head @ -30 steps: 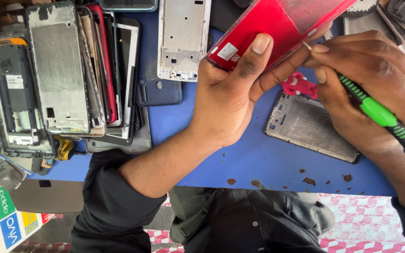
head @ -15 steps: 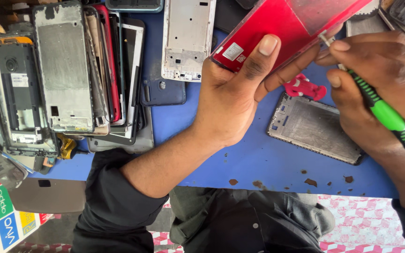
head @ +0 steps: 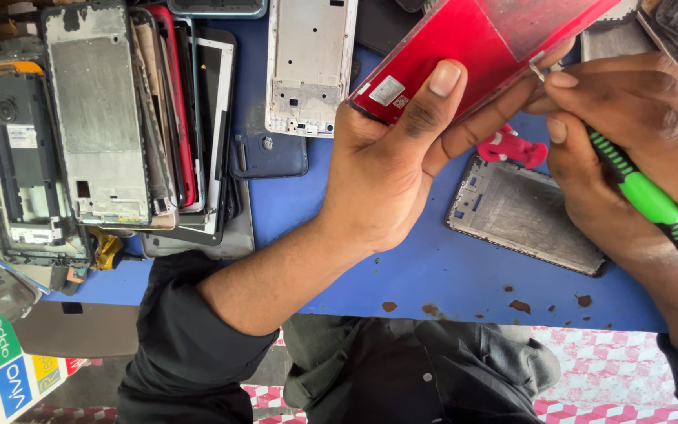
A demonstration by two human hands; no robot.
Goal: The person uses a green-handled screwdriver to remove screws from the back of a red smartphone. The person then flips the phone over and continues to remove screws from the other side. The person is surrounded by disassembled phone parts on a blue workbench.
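On the blue table [head: 402,267] lies a grey phone frame [head: 523,216]. Above it, the left hand [head: 390,169] grasps a red phone cover [head: 480,43]; the right hand [head: 637,149] is clenched around a green screwdriver [head: 649,200], tip at the cover's edge.

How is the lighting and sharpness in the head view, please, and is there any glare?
Head view: soft, even daylight with faint shadows; pale glare on the red phone panel held by the left hand; the right hand and green screwdriver are sharp; edges bend slightly.
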